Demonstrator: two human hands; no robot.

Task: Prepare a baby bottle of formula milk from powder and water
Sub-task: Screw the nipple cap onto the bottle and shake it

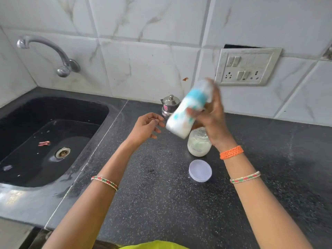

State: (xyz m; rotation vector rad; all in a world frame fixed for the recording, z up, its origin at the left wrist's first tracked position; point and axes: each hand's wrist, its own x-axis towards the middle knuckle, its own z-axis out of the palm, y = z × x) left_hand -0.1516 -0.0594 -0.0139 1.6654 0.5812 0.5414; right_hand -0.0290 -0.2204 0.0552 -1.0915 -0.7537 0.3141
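Right hand (210,114) is curled around blurred white baby bottle with teal collar (186,110), held tilted above open powder jar (199,144). Left hand (146,127) is held loosely open, empty, just beside bottle.

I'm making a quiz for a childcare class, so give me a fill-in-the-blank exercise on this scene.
1. The bottle is held in the ___ hand.
2. The lid lies on the counter, ___ the jar.
3. The left hand holds ___.

Missing words: right; off; nothing
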